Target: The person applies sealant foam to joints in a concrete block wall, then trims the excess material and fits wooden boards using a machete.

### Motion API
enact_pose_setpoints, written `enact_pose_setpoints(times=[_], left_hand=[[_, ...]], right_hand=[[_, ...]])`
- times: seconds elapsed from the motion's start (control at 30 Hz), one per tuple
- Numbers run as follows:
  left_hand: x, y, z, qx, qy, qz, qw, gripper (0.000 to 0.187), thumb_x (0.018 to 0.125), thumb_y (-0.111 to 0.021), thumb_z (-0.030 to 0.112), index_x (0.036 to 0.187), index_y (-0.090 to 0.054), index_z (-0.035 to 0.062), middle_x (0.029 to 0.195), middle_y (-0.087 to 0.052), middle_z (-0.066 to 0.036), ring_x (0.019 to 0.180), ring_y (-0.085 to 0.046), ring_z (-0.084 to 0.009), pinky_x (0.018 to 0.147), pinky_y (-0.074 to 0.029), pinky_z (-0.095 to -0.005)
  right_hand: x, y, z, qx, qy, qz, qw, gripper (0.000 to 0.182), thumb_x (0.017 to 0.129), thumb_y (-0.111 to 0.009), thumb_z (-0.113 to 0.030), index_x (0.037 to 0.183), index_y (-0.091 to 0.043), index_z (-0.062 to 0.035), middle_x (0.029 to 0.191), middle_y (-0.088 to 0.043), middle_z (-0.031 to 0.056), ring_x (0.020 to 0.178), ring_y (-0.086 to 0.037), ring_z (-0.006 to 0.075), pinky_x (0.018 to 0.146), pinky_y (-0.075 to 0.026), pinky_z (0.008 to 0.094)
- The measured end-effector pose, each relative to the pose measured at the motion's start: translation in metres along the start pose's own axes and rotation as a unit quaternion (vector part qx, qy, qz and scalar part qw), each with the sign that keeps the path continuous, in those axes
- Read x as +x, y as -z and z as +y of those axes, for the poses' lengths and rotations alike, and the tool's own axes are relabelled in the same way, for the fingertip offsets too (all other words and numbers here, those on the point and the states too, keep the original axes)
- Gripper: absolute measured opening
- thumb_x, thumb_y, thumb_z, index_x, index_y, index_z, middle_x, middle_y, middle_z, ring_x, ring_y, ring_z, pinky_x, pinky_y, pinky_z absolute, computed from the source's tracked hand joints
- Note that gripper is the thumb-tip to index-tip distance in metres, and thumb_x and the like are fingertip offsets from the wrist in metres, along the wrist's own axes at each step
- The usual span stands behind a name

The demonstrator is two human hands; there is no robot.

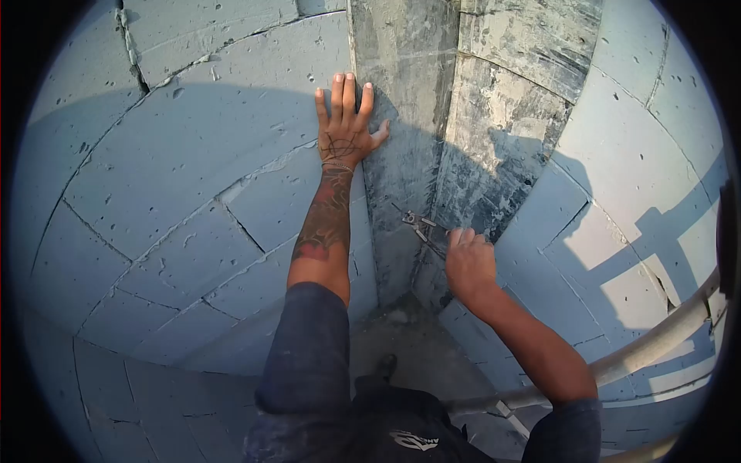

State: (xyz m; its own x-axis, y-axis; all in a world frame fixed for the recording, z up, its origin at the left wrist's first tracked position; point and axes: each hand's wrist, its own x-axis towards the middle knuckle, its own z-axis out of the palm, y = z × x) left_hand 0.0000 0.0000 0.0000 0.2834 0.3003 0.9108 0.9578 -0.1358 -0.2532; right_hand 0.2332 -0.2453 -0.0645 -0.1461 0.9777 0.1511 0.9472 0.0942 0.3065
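Observation:
My left hand (345, 127) lies flat against the wall, fingers spread, at the seam where pale blocks (255, 116) meet a grey concrete column (401, 92). My right hand (471, 262) is closed round the handles of metal pliers (421, 224). Their jaws point up and left, close over the lower part of the column near the inside corner. A short thin dark piece, like a wire or nail, sticks out at the jaws. Part of the handles is hidden in my fist.
More block wall (587, 231) stands on the right, crossed by shadows. A metal pipe rail (648, 339) curves behind my right arm. Below, my shoe (387, 364) is on the concrete floor (421, 347) in the corner.

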Motion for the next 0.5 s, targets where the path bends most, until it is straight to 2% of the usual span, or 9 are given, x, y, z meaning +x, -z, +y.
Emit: enact_pose_setpoints(times=[0.07, 0.1, 0.17, 0.23, 0.3, 0.33, 0.37, 0.43, 0.5], left_hand=[[-0.005, 0.069, 0.034, 0.028, 0.018, 0.035, 0.999, 0.071, 0.065, -0.059, 0.055, 0.122, -0.036, 0.0203, 0.127, -0.03, -0.009, 0.125, -0.023, -0.025, 0.105, -0.011, -0.0494], [-0.004, 0.073, 0.022, 0.032, -0.021, 0.037, 0.999, 0.069, 0.065, -0.061, 0.052, 0.12, -0.039, 0.018, 0.126, -0.032, -0.01, 0.123, -0.025, -0.0254, 0.104, -0.013, -0.0501], [-0.006, 0.083, 0.04, 0.032, -0.015, 0.05, 0.998, 0.069, 0.066, -0.062, 0.05, 0.119, -0.039, 0.0131, 0.125, -0.032, -0.012, 0.125, -0.023, -0.027, 0.104, -0.011, -0.0495], [-0.003, 0.091, 0.071, -0.045, 0.053, 0.072, 0.995, 0.061, 0.069, -0.06, 0.046, 0.114, -0.045, 0.0076, 0.12, -0.036, -0.013, 0.124, -0.023, -0.0279, 0.104, -0.008, -0.0472], [-0.003, 0.104, 0.089, -0.209, 0.185, 0.126, 0.952, 0.054, 0.079, -0.051, 0.044, 0.111, -0.048, 0.0009, 0.114, -0.044, -0.016, 0.117, -0.035, -0.0296, 0.103, -0.019, -0.0424], [-0.006, 0.123, 0.1, -0.441, 0.304, 0.092, 0.84, 0.053, 0.084, -0.044, 0.043, 0.11, -0.048, -0.003, 0.111, -0.048, -0.019, 0.111, -0.041, -0.0305, 0.1, -0.025, -0.0393], [-0.018, 0.144, 0.111, -0.631, 0.408, 0.048, 0.659, 0.054, 0.088, -0.037, 0.042, 0.109, -0.047, -0.0068, 0.108, -0.051, -0.021, 0.106, -0.047, -0.0314, 0.096, -0.032, -0.0362], [-0.055, 0.215, 0.131, -0.829, 0.367, -0.175, 0.384, 0.058, 0.092, -0.028, 0.042, 0.108, -0.046, -0.0115, 0.104, -0.055, -0.023, 0.096, -0.055, -0.0324, 0.088, -0.04, -0.0332], [-0.107, 0.249, 0.153, -0.838, 0.317, -0.316, 0.313, 0.057, 0.092, -0.028, 0.041, 0.111, -0.044, -0.0103, 0.106, -0.054, -0.022, 0.097, -0.055, -0.0311, 0.088, -0.039, -0.0349]], right_hand=[[-0.059, 0.036, 0.04, -0.02, 0.006, 0.051, 0.998, 0.031, 0.071, -0.057, -0.011, 0.098, -0.048, -0.0008, 0.081, -0.051, 0.0081, 0.075, -0.055, 0.0216, 0.059, -0.046, 0.033], [-0.072, 0.025, 0.024, 0.07, -0.046, 0.058, 0.995, 0.026, 0.07, -0.058, -0.011, 0.093, -0.048, -0.002, 0.081, -0.051, 0.0087, 0.074, -0.055, 0.022, 0.058, -0.046, 0.0336], [-0.093, 0.031, 0.032, 0.153, -0.156, 0.105, 0.97, 0.02, 0.069, -0.058, -0.01, 0.085, -0.047, -0.0041, 0.08, -0.051, 0.0101, 0.071, -0.055, 0.023, 0.057, -0.046, 0.0344], [-0.095, 0.05, 0.036, 0.206, -0.227, 0.157, 0.939, 0.022, 0.068, -0.059, -0.01, 0.083, -0.045, -0.0035, 0.081, -0.052, 0.0127, 0.07, -0.056, 0.0249, 0.057, -0.047, 0.0352], [-0.117, 0.061, 0.035, 0.258, -0.264, 0.163, 0.915, 0.025, 0.068, -0.06, -0.011, 0.086, -0.044, -0.002, 0.082, -0.052, 0.0146, 0.071, -0.057, 0.0262, 0.057, -0.048, 0.0359], [-0.13, 0.065, 0.036, 0.326, -0.264, 0.168, 0.892, 0.03, 0.068, -0.06, -0.013, 0.088, -0.043, 0.0, 0.084, -0.052, 0.0172, 0.074, -0.057, 0.0292, 0.06, -0.047, 0.0378], [-0.144, 0.066, 0.034, 0.39, -0.255, 0.166, 0.869, 0.035, 0.068, -0.061, -0.015, 0.091, -0.041, 0.0021, 0.085, -0.052, 0.0197, 0.077, -0.057, 0.0322, 0.063, -0.047, 0.0397], [-0.178, 0.048, 0.023, 0.426, -0.239, 0.13, 0.863, 0.04, 0.068, -0.062, -0.017, 0.095, -0.04, 0.0037, 0.087, -0.052, 0.0215, 0.079, -0.056, 0.0351, 0.065, -0.046, 0.0415], [-0.212, 0.025, -0.002, 0.49, -0.23, 0.058, 0.839, 0.048, 0.069, -0.062, -0.019, 0.101, -0.037, 0.0052, 0.091, -0.051, 0.0232, 0.083, -0.055, 0.0386, 0.07, -0.044, 0.0444]])
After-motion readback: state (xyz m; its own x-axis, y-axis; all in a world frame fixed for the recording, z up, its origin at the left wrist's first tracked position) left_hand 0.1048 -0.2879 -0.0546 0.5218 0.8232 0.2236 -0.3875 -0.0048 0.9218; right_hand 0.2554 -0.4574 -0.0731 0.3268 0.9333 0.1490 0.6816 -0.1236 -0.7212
